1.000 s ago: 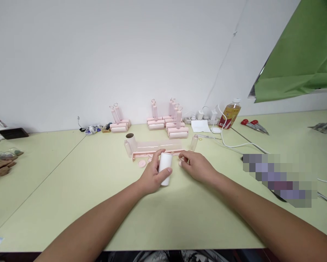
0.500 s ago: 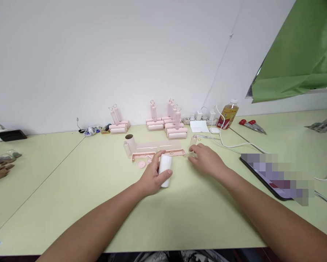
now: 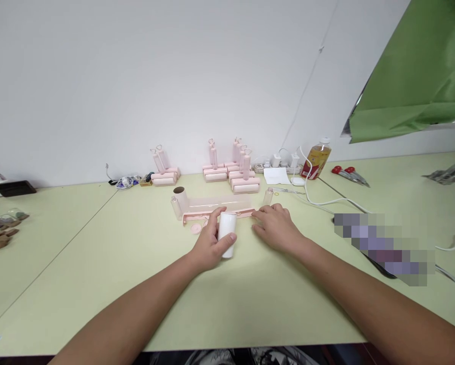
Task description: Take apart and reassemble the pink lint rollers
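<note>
My left hand is wrapped round a white roll, held upright and tilted slightly. My right hand has its fingertips at the right end of a pink tray-like part; whether they pinch it is hard to tell. Behind it lies a clear pink cover. A roll with a brown core and a small clear pink tube stand at its left. Another small tube stands beyond my right hand. A pink disc lies left of the white roll.
Several pink rollers with upright handles stand along the wall. At the right are a drink bottle, white cables, a blurred-out device and red-tipped tools. A black box sits at the far left.
My right hand has moved left, from near the small standing tube to the right end of the pink tray-like part. My left hand and the white roll have shifted slightly left.
</note>
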`<state>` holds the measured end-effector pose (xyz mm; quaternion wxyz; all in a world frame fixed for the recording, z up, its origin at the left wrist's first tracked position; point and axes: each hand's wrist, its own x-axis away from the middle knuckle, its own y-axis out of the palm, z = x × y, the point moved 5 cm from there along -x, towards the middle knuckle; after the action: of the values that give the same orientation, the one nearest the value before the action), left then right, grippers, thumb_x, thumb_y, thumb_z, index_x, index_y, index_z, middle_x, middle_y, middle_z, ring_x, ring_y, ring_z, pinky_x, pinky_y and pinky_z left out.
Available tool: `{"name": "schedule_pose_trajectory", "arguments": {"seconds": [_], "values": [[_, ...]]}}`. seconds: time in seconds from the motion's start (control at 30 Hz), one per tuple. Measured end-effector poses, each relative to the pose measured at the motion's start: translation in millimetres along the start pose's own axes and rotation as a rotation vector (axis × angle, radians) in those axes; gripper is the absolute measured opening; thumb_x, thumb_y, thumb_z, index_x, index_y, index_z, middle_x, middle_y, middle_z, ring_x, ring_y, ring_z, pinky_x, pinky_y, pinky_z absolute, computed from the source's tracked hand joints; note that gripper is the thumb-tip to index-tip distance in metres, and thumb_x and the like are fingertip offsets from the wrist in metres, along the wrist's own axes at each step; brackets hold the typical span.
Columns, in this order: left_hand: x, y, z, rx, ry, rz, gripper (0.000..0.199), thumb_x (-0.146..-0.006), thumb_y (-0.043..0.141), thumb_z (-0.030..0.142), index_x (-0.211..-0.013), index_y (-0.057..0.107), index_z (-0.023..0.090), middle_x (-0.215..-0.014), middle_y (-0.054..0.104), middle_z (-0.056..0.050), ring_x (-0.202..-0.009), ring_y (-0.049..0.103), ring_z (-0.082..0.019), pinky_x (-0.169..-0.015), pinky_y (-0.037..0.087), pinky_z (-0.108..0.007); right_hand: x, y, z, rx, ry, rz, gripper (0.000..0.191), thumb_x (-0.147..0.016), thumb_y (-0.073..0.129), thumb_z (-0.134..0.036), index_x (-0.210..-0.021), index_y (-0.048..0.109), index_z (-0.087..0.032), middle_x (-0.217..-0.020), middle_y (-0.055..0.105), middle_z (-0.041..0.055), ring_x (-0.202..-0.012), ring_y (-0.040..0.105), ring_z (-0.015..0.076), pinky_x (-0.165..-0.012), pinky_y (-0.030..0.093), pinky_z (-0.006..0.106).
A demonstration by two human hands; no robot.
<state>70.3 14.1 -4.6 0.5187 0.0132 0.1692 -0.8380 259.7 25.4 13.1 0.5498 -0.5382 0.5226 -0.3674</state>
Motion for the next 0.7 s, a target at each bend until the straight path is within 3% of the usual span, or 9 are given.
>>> {"name": "schedule_pose_trajectory", "arguments": {"seconds": [0.17,0.33,0.5,0.7], "values": [[0.1,0.0,0.7,-0.012,0.015,0.015,0.072,-0.086,0.056,0.047,-0.144,0.02,0.025,-0.08,0.049,0.002,-0.065,0.045,-0.013,-0.059,0.038,-0.025,-0.9,4.1,1.0,0.006,-0.001,-0.019,0.027,-0.087,0.05,-0.031,-0.102,0.069,-0.019,-0.099,0.07,0.0122,-0.104,0.048,0.0341,-0.087,0.031,0.045],[0.3,-3.1,1.7,0.021,0.043,0.074,0.072,-0.085,0.058,0.046,-0.143,0.023,0.023,-0.079,0.05,0.001,-0.066,0.045,-0.013,-0.06,0.038,-0.024,-0.7,-1.8,-0.1,-0.049,-0.033,0.103,0.023,-0.087,0.05,-0.027,-0.099,0.068,-0.019,-0.097,0.07,0.0084,-0.102,0.049,0.0299,-0.091,0.03,0.042],[-1.3,-9.4,1.0,0.118,0.042,0.141,0.071,-0.084,0.059,0.046,-0.142,0.023,0.025,-0.083,0.052,0.0,-0.067,0.048,-0.014,-0.06,0.041,-0.025,-0.3,-6.9,1.8,-0.07,-0.06,0.204,0.019,-0.084,0.051,-0.017,-0.092,0.067,-0.018,-0.09,0.068,0.0076,-0.091,0.049,0.0263,-0.086,0.034,0.038],[-6.3,-12.6,-3.7,0.168,-0.031,0.158,0.068,-0.083,0.059,0.047,-0.139,0.028,0.025,-0.087,0.052,-0.001,-0.07,0.05,-0.014,-0.06,0.042,-0.024,-1.6,-6.2,-0.1,-0.147,-0.13,0.214,0.031,-0.092,0.042,-0.018,-0.111,0.066,-0.014,-0.097,0.068,0.0109,-0.094,0.052,0.0255,-0.084,0.038,0.035]]}}
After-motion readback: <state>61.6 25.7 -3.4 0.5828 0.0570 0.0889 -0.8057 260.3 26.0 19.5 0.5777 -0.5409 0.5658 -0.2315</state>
